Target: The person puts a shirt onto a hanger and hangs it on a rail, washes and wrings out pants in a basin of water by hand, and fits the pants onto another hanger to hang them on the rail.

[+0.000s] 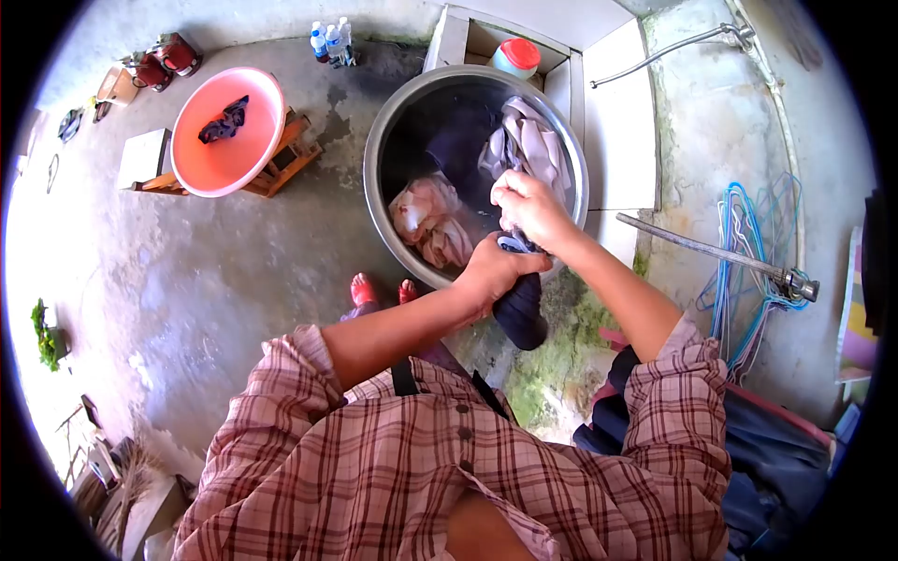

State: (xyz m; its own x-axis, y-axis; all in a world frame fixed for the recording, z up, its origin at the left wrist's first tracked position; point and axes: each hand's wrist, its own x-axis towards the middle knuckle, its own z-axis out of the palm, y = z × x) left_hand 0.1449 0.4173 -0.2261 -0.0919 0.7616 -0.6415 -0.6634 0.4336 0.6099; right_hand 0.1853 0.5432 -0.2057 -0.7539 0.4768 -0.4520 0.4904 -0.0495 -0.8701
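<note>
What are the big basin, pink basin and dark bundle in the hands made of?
The big basin looks like metal, perhaps aluminium or steel: grey rim, dull shine. The pink basin is probably plastic: smooth wall, paler rim. The dark bundle seems soft, matte cloth, bunched and hanging; fibre unclear.

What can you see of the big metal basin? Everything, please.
The metal basin is large, round and deep, with a smooth grey rim that looks like bare metal and a dark interior. It sits mouth up beside the white-tiled ledge; its support is hidden. Pinkish crumpled cloth lies inside at the near left, pale greyish cloth at the far right. The left hand, right hand and dark cloth hide part of the near-right rim; contact is unclear.
</note>
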